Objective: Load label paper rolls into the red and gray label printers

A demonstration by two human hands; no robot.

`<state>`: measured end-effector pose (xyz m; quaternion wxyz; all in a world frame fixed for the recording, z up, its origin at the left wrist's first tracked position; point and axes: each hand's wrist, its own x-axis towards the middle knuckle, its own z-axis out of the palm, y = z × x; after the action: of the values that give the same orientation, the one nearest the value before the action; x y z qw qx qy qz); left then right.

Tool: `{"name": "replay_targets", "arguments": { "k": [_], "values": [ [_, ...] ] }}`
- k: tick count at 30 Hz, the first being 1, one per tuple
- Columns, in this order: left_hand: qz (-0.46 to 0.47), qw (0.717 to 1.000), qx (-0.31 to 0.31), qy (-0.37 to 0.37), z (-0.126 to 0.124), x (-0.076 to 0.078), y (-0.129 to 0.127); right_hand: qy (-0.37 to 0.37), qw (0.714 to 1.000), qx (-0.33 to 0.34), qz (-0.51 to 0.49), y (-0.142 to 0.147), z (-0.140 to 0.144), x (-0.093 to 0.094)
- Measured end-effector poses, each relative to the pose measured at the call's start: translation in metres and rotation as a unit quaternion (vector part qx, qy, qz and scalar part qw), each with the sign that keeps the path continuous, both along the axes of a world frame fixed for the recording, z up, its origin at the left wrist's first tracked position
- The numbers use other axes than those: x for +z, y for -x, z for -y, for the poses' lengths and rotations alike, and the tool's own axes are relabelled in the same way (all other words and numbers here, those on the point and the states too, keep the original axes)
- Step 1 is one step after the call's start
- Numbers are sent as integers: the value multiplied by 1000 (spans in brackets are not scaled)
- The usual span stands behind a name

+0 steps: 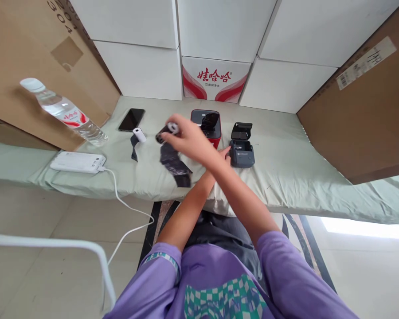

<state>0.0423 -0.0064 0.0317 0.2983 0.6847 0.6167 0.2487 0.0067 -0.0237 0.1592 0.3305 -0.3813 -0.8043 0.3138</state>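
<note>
- One dark roll with a white core end is gripped in the right hand, whose fingers are closed around it; a black strip hangs from it down onto the green sheet.
- The right arm crosses over the left arm, so the right hand sits left of centre above the counter.
- The left hand is mostly hidden behind the right forearm, just beside the small dark grey printer; whether it grips anything cannot be told.
- Two small printers stand side by side: one red and black, one dark grey with its lid raised.
- A second roll, white, lies left of the held one with a short dark tail.
- One black phone, one white power bank with one white cable, and one water bottle on its side lie further left.
</note>
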Motion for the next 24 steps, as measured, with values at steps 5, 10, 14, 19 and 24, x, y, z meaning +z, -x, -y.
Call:
{"name": "replay_targets", "arguments": {
  "k": [5,10,14,19,24],
  "values": [
    [-8,999,-32,-41,8,-5,4,-65,971,-32,229,84,-17,-60],
    [-8,998,-36,-45,8,-6,3,-88,948,0,306,96,-26,-80],
    [-5,999,-27,-28,4,-8,1,-112,948,-22,298,71,-37,-56],
    [25,998,-41,-35,-1,-12,2,-30,930,-5,367,51,-52,-48],
    [17,999,-36,-25,3,-5,1,1,977,-20,212,30,-42,-58]
  ]
}}
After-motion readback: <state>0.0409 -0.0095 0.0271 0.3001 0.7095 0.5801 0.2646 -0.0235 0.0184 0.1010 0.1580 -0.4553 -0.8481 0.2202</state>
